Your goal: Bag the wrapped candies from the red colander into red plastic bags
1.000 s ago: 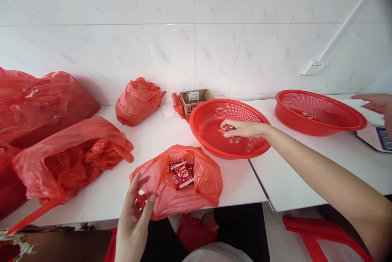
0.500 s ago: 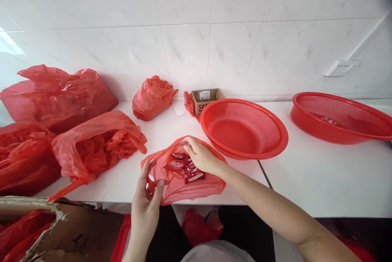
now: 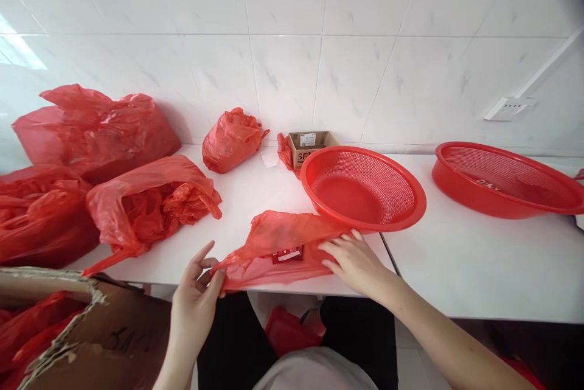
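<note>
A thin red plastic bag [image 3: 269, 235] lies on the white table near its front edge, partly folded over. Small dark red packets [image 3: 288, 254] with white print show inside, half covered by the film. My left hand [image 3: 198, 283] pinches the bag's left end between thumb and fingers, the other fingers curled loosely. At the bag's right end, my right hand [image 3: 358, 259] rests with outstretched fingers on the plastic, just below a red perforated basket [image 3: 356, 192].
Filled red bags stand at the left, including an open-mouthed bag [image 3: 155, 201] and a tied bag [image 3: 235, 140]. A small cardboard box [image 3: 301, 157] sits behind the basket. Another red basket [image 3: 497, 201] is at right; a large carton [image 3: 123, 335] stands lower left.
My right hand has come out of the bag and moved right to its far end. The left hand has closed on the left end. The film now folds over the packets.
</note>
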### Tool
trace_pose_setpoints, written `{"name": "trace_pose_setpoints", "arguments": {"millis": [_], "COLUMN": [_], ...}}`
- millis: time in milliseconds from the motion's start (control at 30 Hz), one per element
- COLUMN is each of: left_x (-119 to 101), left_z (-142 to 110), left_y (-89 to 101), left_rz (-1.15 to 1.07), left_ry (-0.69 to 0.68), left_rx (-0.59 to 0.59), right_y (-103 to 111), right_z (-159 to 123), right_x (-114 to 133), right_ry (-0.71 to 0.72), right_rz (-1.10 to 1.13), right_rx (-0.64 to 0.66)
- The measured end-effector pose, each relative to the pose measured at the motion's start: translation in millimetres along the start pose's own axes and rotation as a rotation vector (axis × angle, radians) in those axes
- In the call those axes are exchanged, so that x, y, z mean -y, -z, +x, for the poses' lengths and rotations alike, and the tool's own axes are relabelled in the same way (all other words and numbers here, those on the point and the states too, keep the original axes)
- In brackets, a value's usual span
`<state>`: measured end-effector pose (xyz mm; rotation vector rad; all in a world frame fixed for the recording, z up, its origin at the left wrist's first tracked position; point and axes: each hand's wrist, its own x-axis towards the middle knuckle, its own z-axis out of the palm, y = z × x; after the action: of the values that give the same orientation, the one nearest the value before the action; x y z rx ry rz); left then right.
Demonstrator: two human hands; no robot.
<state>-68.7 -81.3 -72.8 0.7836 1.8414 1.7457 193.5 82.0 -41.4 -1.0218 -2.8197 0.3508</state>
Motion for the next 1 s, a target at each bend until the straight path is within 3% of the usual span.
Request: {"name": "trace_pose_setpoints", "arguments": {"millis": [67, 167, 367, 500, 600, 700, 833, 933, 1000], "left_x": [-3, -17, -81, -113, -116, -105, -92, -92, -97], "left_z": [4, 12, 18, 9, 6, 9, 16, 17, 16], "left_y": [9.4, 18.6, 17.9, 10.2, 4.8, 1.6, 3.7, 8.2, 11.6], "left_rz": [0.116, 0.125, -0.351, -0.454, -0.445, -0.371, -0.395, -0.485, -0.534], "left_ry": [0.030, 0.009, 0.003, -0.099, -0.174, -0.122, -0.052, -0.035, -0.053], "left_rx": [0.028, 0.071, 0.109, 0.156, 0.128, 0.192, 0.242, 0.227, 0.205], "right_y": [0, 13, 51, 53, 38, 22, 20, 32, 44], "right_z": [-6, -8, -12, -19, -26, -28, -20, -14, -14], "right_x": [-8, -14, -3, 10, 15, 17, 19, 22, 24], "right_ry": [-0.007, 0.047, 0.083, 0.103, 0.111, 0.089, 0.025, 0.000, 0.008], "right_rz": [-0.090, -0.117, 0.022, 0.053, -0.066, -0.195, -0.235, -0.275, -0.176], "right_rx": [0.088, 0.088, -0.068, -0.070, 0.097, 0.256, 0.131, 0.095, 0.047]}}
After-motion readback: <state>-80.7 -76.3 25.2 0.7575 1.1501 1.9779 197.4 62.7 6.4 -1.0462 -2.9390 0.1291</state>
